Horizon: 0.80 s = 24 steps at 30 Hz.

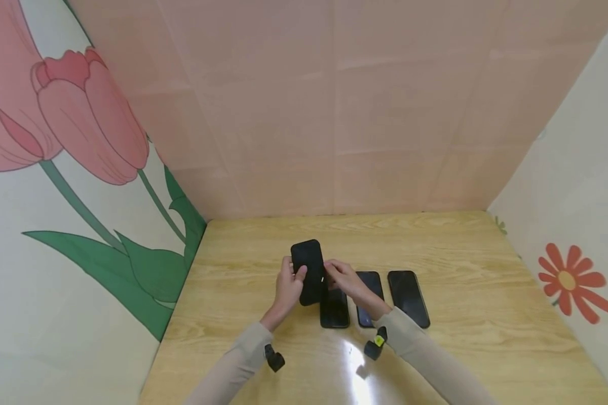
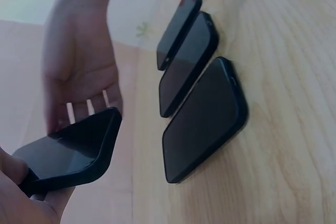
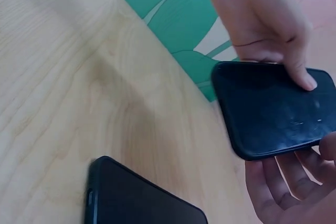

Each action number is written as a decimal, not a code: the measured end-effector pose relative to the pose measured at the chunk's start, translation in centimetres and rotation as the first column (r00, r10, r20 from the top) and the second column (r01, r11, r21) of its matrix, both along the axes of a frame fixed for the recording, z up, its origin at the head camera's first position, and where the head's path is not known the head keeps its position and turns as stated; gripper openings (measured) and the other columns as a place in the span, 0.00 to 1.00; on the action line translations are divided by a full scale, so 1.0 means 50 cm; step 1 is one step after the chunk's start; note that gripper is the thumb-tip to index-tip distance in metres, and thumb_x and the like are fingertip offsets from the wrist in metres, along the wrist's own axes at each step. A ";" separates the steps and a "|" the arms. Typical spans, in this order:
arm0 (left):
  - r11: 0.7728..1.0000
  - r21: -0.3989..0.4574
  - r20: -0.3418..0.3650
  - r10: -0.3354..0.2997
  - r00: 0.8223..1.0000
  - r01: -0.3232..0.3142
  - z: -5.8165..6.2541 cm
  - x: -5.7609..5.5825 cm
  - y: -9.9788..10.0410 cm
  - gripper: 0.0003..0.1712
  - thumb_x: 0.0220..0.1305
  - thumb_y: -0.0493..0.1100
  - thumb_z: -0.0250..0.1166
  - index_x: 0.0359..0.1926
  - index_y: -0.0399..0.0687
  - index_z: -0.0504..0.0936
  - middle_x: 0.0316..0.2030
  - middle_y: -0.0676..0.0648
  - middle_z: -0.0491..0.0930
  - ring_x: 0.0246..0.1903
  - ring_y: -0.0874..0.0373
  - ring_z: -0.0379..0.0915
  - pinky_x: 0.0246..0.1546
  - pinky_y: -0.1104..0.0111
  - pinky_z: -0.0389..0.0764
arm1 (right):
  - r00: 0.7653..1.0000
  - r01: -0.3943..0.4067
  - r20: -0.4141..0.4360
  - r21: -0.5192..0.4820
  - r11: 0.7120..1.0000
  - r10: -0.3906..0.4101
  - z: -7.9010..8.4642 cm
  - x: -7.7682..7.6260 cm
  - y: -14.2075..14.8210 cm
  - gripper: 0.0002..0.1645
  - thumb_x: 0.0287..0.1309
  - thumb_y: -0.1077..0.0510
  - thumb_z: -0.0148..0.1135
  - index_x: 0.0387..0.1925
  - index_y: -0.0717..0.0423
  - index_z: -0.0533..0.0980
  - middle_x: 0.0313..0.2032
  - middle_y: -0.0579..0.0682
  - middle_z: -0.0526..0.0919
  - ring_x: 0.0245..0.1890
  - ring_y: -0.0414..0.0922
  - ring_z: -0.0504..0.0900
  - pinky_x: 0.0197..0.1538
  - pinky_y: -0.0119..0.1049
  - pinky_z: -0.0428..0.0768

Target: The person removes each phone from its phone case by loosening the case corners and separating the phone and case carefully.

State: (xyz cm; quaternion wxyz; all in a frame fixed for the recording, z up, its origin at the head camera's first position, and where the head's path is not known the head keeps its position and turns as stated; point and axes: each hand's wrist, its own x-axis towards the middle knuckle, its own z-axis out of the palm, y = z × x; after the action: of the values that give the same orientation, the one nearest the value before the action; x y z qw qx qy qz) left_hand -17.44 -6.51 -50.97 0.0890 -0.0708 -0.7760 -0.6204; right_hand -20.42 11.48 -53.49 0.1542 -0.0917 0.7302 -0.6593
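Before me a person is holding a dark phone (image 1: pixel 308 264) up off the worktop (image 1: pixel 243 242), its long axis running nearly from 12 to 6 o'clock, with 12 being away from the body. The left hand (image 1: pixel 287 287) is coming at it from 8 o'clock; that grip is pinching the phone, the thumb lying across the dark face and the fingers reaching behind. The right hand (image 1: pixel 351 281) is sitting at 3 o'clock, its fingers beside the long edge; whether this grip is pinching or only touching, I cannot tell.

The coming move, I'd judge, is turning on that 3 o'clock edge, which is facing the right hand, the nearer one to it. Three more phones are lying on the worktop: the near phone (image 1: pixel 335 315) at 5 o'clock from the held one, the middle phone (image 1: pixel 369 279) around 4, and the far phone (image 1: pixel 409 298) beyond it.
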 end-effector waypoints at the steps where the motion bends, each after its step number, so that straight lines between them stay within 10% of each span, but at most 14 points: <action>1: 1.000 0.001 -0.006 0.001 1.000 -0.001 0.015 0.005 0.001 0.09 0.71 0.30 0.56 0.48 0.29 0.67 0.39 0.27 0.81 0.37 0.37 0.82 0.36 0.50 0.83 | 1.000 -0.009 0.000 0.004 1.000 0.009 -0.002 0.000 0.001 0.23 0.78 0.54 0.43 0.52 0.70 0.74 0.38 0.56 0.81 0.36 0.48 0.80 0.44 0.49 0.81; 6: 1.000 0.000 0.018 0.017 1.000 -0.017 0.056 0.015 0.005 0.09 0.71 0.28 0.54 0.48 0.26 0.67 0.39 0.24 0.80 0.38 0.33 0.81 0.38 0.49 0.83 | 0.999 -0.054 0.003 -0.019 0.998 0.054 -0.030 0.001 0.004 0.26 0.78 0.51 0.42 0.54 0.71 0.73 0.40 0.57 0.82 0.37 0.48 0.82 0.45 0.51 0.82; 11: 0.997 0.033 0.028 0.076 0.997 -0.077 0.007 -0.014 0.015 0.11 0.72 0.30 0.55 0.50 0.28 0.67 0.40 0.25 0.81 0.38 0.33 0.81 0.38 0.48 0.82 | 1.000 -0.027 -0.008 -0.062 0.998 0.026 -0.046 0.007 0.001 0.23 0.78 0.55 0.43 0.51 0.74 0.73 0.39 0.58 0.79 0.34 0.47 0.81 0.41 0.45 0.84; 24: 0.994 0.019 0.003 0.106 0.994 -0.106 -0.021 -0.020 0.043 0.10 0.70 0.32 0.57 0.48 0.37 0.67 0.40 0.35 0.80 0.38 0.45 0.79 0.39 0.56 0.80 | 0.919 0.385 -0.122 0.085 0.919 -0.374 -0.033 0.019 -0.030 0.14 0.72 0.68 0.48 0.39 0.72 0.79 0.32 0.58 0.82 0.32 0.48 0.78 0.40 0.47 0.80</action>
State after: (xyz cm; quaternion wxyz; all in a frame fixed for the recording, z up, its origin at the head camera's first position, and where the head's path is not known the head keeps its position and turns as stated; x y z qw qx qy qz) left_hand -18.42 -4.38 -52.01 0.1220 -0.0280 -0.7727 -0.6223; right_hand -19.46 9.97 -55.16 -0.0102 0.0261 0.7753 -0.6310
